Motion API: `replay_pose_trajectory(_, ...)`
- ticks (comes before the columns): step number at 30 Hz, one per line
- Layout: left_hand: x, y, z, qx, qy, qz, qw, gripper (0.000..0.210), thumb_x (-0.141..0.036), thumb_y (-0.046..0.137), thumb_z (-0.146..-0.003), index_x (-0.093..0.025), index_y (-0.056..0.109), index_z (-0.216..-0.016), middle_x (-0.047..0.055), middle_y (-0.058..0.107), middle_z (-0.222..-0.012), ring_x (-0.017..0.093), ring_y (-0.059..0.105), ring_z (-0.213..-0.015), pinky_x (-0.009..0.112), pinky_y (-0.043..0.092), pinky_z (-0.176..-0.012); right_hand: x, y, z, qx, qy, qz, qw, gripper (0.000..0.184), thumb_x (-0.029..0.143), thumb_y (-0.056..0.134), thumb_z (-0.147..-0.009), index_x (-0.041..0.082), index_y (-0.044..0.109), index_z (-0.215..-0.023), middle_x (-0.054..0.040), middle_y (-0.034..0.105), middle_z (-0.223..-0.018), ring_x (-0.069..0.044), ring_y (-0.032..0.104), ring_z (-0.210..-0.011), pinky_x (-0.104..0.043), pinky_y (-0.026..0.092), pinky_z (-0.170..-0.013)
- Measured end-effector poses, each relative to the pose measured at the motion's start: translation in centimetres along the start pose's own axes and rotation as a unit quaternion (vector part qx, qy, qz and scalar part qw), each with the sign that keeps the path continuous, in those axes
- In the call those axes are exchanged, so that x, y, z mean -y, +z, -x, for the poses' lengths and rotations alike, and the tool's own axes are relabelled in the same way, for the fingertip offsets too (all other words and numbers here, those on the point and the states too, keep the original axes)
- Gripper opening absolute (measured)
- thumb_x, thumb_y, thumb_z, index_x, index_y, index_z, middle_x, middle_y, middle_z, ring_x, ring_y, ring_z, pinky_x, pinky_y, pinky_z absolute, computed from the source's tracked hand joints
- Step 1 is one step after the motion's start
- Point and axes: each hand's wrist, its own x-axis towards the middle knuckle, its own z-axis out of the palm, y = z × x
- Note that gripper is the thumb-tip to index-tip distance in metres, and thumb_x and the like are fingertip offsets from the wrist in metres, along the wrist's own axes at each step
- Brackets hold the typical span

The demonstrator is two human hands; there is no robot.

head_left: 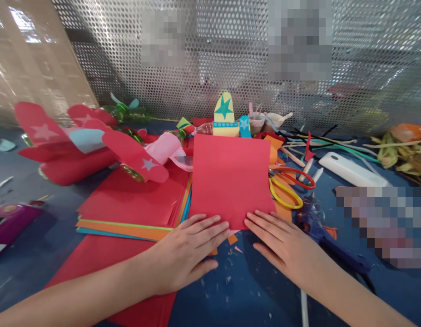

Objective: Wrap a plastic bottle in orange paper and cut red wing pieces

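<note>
A red sheet of paper (pixel 230 177) lies in front of me on the dark blue table. My left hand (pixel 196 247) rests with outstretched fingers on its lower left corner. On the lower right corner lie the fingers of my right hand (pixel 278 240), also stretched out flat. Left of the sheet is a stack of coloured paper (pixel 135 200), red on top with green, orange and blue edges below. Another red sheet (pixel 149 299) shows under my left forearm. Scissors (pixel 288 193) with red and yellow handles lie just right of the sheet, their blades mostly hidden.
Red paper-covered bottle planes (pixel 77 159) stand at the left, a yellow one (pixel 227 122) at the back. A blue glue gun (pixel 333 245) lies beside my right forearm. A purple object (pixel 12 222) sits far left. Perforated metal (pixel 230 59) rises behind the table.
</note>
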Motion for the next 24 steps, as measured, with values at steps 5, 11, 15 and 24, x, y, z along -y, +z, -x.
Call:
replay_pose_trajectory(5,-0.1,-0.1,-0.1,0.009,-0.007,0.013,1.0,0.053,-0.033,0.043,-0.098,-0.02,0.03,-0.148,0.004,0.039,-0.15,0.022,0.037,-0.139,0.042,0.027,-0.117,-0.1,0.0,0.0,0.005,0.0,-0.011,1.0,0.042,0.026,0.029,-0.102,0.014,0.065,-0.12,-0.0049,0.065,-0.125,-0.022,0.065,-0.111,-0.039,0.06,-0.087)
replay_pose_trajectory(11,-0.1,0.1,0.1,0.008,-0.032,0.038,0.999,0.059,-0.033,0.044,-0.097,-0.02,0.023,-0.15,0.006,0.036,-0.152,0.02,0.034,-0.14,0.04,0.028,-0.116,-0.2,0.1,0.2,0.014,0.007,-0.028,0.999,0.039,0.026,0.033,-0.102,0.013,0.063,-0.124,-0.0062,0.065,-0.127,-0.022,0.063,-0.114,-0.04,0.059,-0.09)
replay_pose_trajectory(15,-0.2,0.0,0.1,0.012,-0.025,0.031,0.999,0.057,-0.035,0.043,-0.097,-0.02,0.025,-0.149,0.005,0.036,-0.152,0.021,0.035,-0.14,0.041,0.029,-0.116,0.1,0.0,0.3,0.02,0.014,-0.031,0.999,0.039,0.028,0.035,-0.101,0.014,0.061,-0.127,-0.0071,0.065,-0.127,-0.021,0.062,-0.115,-0.04,0.057,-0.092)
replay_pose_trajectory(24,-0.4,-0.4,-0.4,0.014,-0.026,0.0,1.0,0.055,-0.042,0.04,-0.098,-0.018,0.032,-0.147,0.008,0.038,-0.151,0.024,0.039,-0.138,0.043,0.033,-0.113,1.1,0.0,0.3,0.066,0.053,-0.031,0.996,0.038,0.046,0.044,-0.097,0.039,0.054,-0.133,-0.0101,0.063,-0.128,-0.028,0.06,-0.116,-0.053,0.049,-0.094)
